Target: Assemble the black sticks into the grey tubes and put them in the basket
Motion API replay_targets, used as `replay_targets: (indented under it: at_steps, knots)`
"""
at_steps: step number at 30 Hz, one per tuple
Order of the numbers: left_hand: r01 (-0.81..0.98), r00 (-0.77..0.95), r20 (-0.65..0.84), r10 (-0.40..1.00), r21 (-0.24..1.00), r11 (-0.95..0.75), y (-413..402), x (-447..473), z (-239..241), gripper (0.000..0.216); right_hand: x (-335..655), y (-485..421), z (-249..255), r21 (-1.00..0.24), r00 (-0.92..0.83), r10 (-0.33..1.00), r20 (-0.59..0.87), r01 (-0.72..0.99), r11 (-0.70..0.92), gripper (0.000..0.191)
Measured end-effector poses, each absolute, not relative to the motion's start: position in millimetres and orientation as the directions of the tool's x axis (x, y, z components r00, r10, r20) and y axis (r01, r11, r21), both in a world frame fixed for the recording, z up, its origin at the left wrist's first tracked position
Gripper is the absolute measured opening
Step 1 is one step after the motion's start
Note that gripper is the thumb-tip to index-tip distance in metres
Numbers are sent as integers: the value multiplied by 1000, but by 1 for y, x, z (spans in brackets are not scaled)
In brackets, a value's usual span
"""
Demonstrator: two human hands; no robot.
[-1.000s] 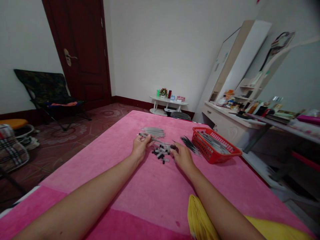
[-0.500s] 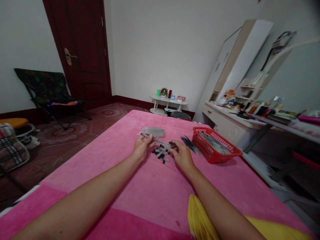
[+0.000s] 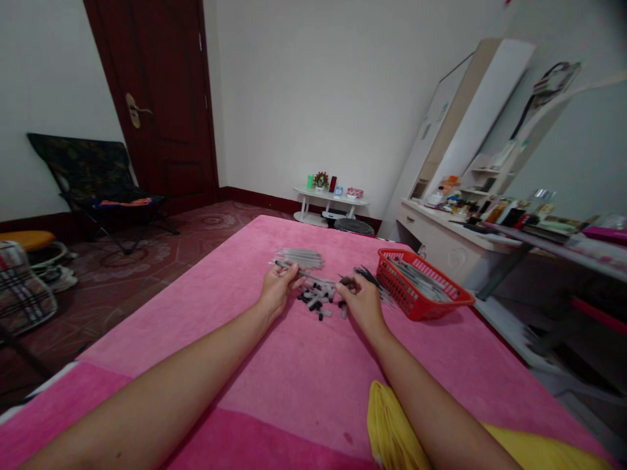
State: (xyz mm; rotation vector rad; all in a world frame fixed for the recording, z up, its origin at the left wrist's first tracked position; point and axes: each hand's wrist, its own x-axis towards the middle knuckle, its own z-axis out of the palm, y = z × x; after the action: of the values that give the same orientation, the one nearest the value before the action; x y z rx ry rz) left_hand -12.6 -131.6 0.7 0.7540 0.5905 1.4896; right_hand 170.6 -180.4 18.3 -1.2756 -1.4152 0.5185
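Observation:
My left hand (image 3: 280, 288) is closed around a slim grey pen (image 3: 316, 277) with a dark end, which points toward the right. My right hand (image 3: 361, 299) has its thumb and fingers pinched together by the pen's right end; what they hold is too small to make out. Below the pen, between the hands, lies a loose pile of small black and clear grey pen caps (image 3: 316, 299). Just beyond my left hand, several grey pens (image 3: 301, 256) lie side by side. Thin dark-tipped sticks like pen refills (image 3: 388, 297) lie beside my right hand, partly hidden by it.
A red plastic basket (image 3: 416, 307) full of slim grey sticks stands to the right on the pink cloth (image 3: 274, 391). Yellow fabric (image 3: 392, 431) lies under my right forearm. A dressing table (image 3: 450, 241) is farther right, and a low white shelf (image 3: 330, 196) stands beyond.
My right hand has shifted slightly right and turned, uncovering a cap at the pile's right edge. My left hand and the pen stay nearly still.

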Motion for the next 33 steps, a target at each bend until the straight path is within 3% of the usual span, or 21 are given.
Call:
replay_targets:
  at_steps: [2, 7, 10, 23, 33]
  knots:
    - [-654, 22, 104, 994, 754, -64, -131, -13, 0, 34, 172, -179, 18, -877, 241, 876, 418, 358, 320, 19]
    - [-647, 19, 112, 994, 759, -73, -132, -13, 1, 37, 168, -182, 18, -979, 232, 951, 202, 40, 198, 28]
    - [-647, 17, 113, 993, 758, -75, -132, -13, 1, 37, 164, -184, 20, -988, 197, 968, 153, -4, 157, 31]
    - [-656, 35, 115, 993, 752, -64, -133, -10, -2, 36, 158, -187, 21, -970, 139, 964, 225, 121, 209, 22]
    - [-666, 64, 115, 991, 745, -44, -133, -6, -5, 40, 157, -187, 23, -791, 91, 874, 477, 477, 383, 12]
